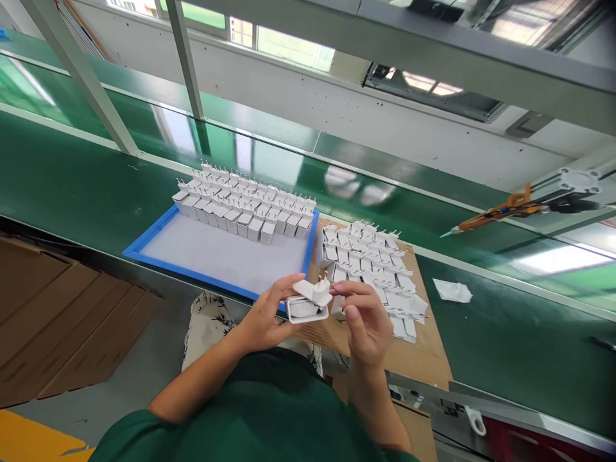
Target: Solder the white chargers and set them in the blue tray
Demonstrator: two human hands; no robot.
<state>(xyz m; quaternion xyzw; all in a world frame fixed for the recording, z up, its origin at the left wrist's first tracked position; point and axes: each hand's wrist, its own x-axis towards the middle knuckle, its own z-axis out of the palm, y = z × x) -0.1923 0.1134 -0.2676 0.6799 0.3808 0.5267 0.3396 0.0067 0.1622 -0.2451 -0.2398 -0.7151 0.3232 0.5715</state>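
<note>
My left hand (264, 323) grips a white charger housing (308, 317), its open side facing up, with a pale part visible inside. Tilted above that opening is a white lid with two plug pins (317, 292). The fingers of my right hand (366, 321) are curled, and the fingertips touch the lid's right edge. Directly behind and right of my hands, several rows of white plug chargers (366, 256) stand on a brown cardboard sheet (430, 346). More white plug chargers (240, 202) stand pins up in rows in a blue-rimmed tray (158, 228), left of my hands.
An orange dispenser with a pale tip (495, 215) hangs over the green bench (510, 333) at right. A crumpled white piece (452, 290) lies below it. Grey uprights (187, 64) rise behind the tray. Brown cardboard (72, 314) stands at lower left.
</note>
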